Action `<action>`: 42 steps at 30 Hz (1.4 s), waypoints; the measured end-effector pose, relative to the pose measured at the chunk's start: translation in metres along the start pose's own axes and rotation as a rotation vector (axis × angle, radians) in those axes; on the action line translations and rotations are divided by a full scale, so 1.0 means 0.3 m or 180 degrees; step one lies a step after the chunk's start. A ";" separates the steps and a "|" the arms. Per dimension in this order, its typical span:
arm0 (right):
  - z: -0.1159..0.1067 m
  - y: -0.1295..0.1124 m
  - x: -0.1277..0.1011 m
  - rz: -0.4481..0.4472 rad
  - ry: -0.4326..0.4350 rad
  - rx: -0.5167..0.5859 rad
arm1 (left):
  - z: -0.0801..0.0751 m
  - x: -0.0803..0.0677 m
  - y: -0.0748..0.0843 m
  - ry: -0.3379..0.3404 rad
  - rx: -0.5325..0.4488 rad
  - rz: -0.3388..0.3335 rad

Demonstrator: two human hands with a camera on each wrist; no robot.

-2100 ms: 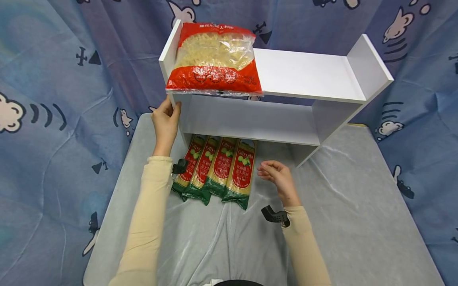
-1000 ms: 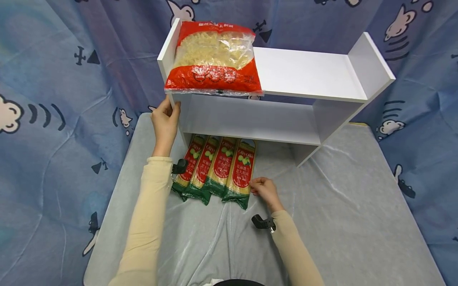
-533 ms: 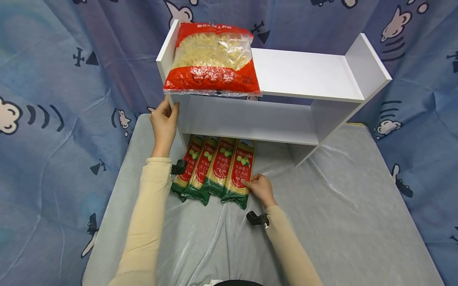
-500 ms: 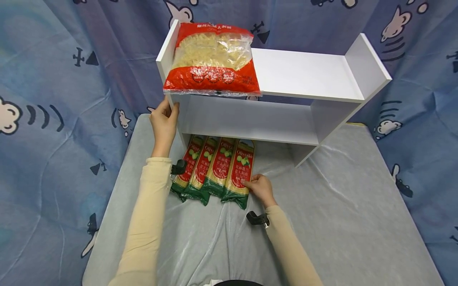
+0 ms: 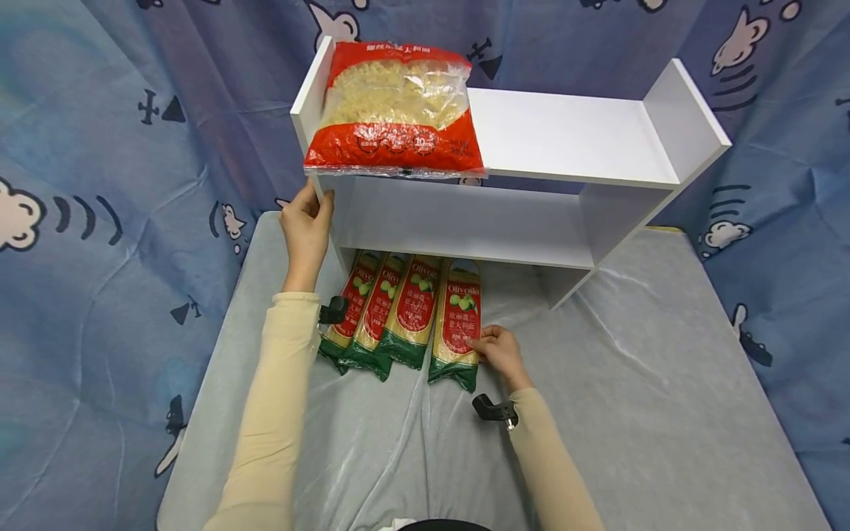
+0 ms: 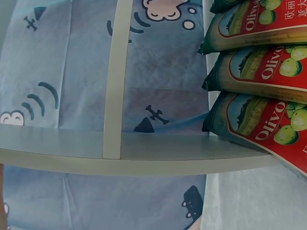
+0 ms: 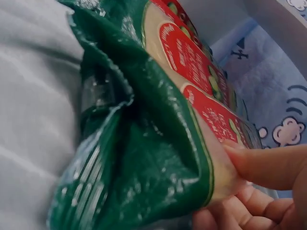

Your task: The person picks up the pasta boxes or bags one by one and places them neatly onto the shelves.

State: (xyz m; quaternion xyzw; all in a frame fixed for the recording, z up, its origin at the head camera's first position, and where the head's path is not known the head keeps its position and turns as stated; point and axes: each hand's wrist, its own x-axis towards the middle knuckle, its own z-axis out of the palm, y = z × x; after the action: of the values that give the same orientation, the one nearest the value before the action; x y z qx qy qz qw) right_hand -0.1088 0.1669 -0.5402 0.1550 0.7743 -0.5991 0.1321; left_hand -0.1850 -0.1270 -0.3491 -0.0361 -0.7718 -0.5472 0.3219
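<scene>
In the head view my left hand (image 5: 315, 203) grips the front edge of the left side panel of a white two-level shelf (image 5: 571, 136). A red bag of short pasta (image 5: 395, 103) lies on the shelf's top board at the left. Several red-and-green spaghetti packs (image 5: 385, 310) lie side by side on the table, their tops under the shelf. My right hand (image 5: 483, 341) pinches the right edge of the rightmost pack (image 5: 457, 317) near its green end. In the right wrist view the thumb (image 7: 268, 165) presses on that pack (image 7: 158, 158). The left wrist view shows the shelf panel (image 6: 120, 153) and the packs (image 6: 259, 72).
A grey cloth (image 5: 651, 383) covers the table. Blue cartoon-print curtains (image 5: 119, 184) hang close on the left, back and right. The right part of the shelf's top board and its lower level hold nothing.
My right hand came down to the rightmost spaghetti pack, took hold of its edge and drew it slightly right and towards me, apart from the others. The left hand stayed put.
</scene>
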 end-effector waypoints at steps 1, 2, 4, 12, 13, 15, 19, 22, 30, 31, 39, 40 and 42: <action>-0.007 0.001 -0.001 0.0022 0.0007 0.0016 | -0.001 0.000 0.000 -0.0010 -0.0001 0.0002; -0.013 0.001 -0.001 0.0048 0.0020 0.0022 | -0.002 0.001 0.002 -0.0020 0.0000 0.0003; -0.021 0.001 -0.001 0.0097 0.0024 0.0005 | -0.003 0.002 0.002 -0.0045 -0.0007 0.0008; 0.007 -0.015 0.007 0.0043 -0.0043 -0.0669 | -0.005 0.004 -0.007 -0.0058 -0.0047 -0.0014; 0.011 -0.017 0.007 0.0001 -0.0037 -0.0784 | -0.005 0.004 -0.007 -0.0059 -0.0050 -0.0009; 0.016 -0.019 0.007 -0.0048 -0.0026 -0.0888 | -0.005 0.004 -0.005 -0.0055 -0.0036 0.0007; 0.014 -0.019 0.003 -0.0070 -0.0067 -0.0559 | -0.005 0.004 -0.003 -0.0045 0.0000 0.0013; 0.006 -0.014 0.000 -0.0007 -0.0159 -0.0154 | -0.007 0.003 0.000 -0.0039 0.0006 -0.0009; -0.017 0.001 -0.014 0.0271 -0.0277 0.0222 | -0.003 0.001 0.011 -0.0007 -0.0026 -0.0003; -0.016 0.001 -0.016 0.0299 -0.0292 0.0272 | -0.003 0.001 0.010 0.0000 -0.0020 0.0004; 0.009 -0.010 -0.011 0.0336 -0.0172 0.0026 | 0.001 0.003 0.004 0.0021 0.0015 0.0038; 0.011 -0.009 -0.009 0.0318 -0.0170 -0.0030 | 0.001 0.003 0.004 0.0015 0.0019 0.0038; 0.012 -0.006 -0.009 0.0284 -0.0165 -0.0144 | 0.000 0.001 0.004 -0.0007 0.0001 0.0016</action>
State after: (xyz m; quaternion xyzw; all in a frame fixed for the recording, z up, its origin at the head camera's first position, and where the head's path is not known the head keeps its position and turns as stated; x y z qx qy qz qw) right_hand -0.1069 0.1627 -0.5385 0.1707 0.7764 -0.5787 0.1822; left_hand -0.1848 -0.1268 -0.3479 -0.0386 -0.7722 -0.5462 0.3223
